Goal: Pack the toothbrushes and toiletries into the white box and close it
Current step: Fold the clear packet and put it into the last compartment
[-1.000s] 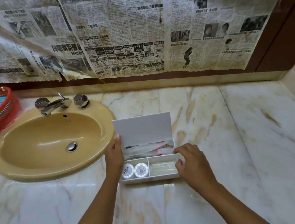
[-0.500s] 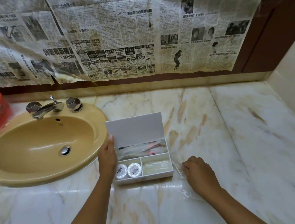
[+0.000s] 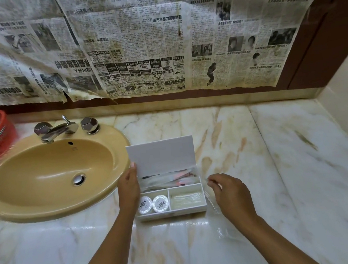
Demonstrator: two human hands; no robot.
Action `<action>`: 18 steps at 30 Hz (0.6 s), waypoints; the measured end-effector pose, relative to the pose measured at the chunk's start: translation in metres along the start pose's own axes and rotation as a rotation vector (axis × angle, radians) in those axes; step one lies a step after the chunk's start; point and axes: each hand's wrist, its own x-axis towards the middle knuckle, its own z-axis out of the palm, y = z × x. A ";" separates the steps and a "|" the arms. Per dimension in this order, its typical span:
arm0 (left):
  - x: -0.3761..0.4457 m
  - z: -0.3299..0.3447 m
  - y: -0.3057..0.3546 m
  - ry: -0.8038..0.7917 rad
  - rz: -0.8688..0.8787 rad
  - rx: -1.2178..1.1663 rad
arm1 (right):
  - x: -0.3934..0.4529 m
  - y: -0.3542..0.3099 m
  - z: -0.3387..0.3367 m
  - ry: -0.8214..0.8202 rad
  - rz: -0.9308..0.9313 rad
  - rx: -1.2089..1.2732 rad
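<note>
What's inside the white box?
The white box holds two round white tins, a pale packet and clear-wrapped toothbrushes at the back. What lies under the wrappers is covered.

White box (image 3: 171,212), lid (image 3: 161,156) raised upright at the rear. Rear compartment: wrapped toothbrushes (image 3: 169,179) lying lengthwise. Front left: two round white toiletry tubs (image 3: 153,203), side by side. Front right: pale clear-wrapped packet (image 3: 186,198).

Head view: looking forward and down from the person's head, wide-angle.
Facing: the marble counter (image 3: 280,163) and the newspaper-covered wall (image 3: 137,49).
Nearness: sitting close, both forearms entering from below.
</note>
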 end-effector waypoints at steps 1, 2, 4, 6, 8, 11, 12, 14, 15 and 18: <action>-0.001 0.000 0.001 0.000 0.003 -0.004 | 0.002 -0.004 0.001 -0.016 -0.022 0.007; -0.001 0.000 0.001 0.001 0.005 -0.007 | 0.003 -0.008 0.003 -0.042 -0.052 0.003; 0.000 0.000 0.000 0.000 0.002 -0.011 | 0.006 -0.014 0.010 -0.119 -0.109 -0.034; 0.001 0.000 -0.002 -0.007 0.002 -0.014 | 0.009 -0.020 0.019 -0.205 -0.144 -0.104; 0.001 0.000 -0.002 -0.008 0.007 -0.016 | 0.011 -0.027 0.025 -0.274 -0.175 -0.180; 0.002 0.000 -0.003 -0.009 0.005 -0.017 | 0.015 -0.034 0.033 -0.360 -0.206 -0.237; 0.002 0.000 -0.003 -0.007 0.004 -0.020 | 0.015 -0.035 0.035 -0.390 -0.207 -0.260; 0.002 0.000 -0.003 -0.002 0.003 -0.028 | 0.016 -0.038 0.037 -0.438 -0.204 -0.337; 0.002 0.000 -0.004 -0.004 0.003 -0.030 | 0.016 -0.040 0.037 -0.458 -0.202 -0.387; 0.004 0.000 -0.006 -0.015 0.001 -0.036 | 0.019 -0.043 0.037 -0.528 -0.192 -0.487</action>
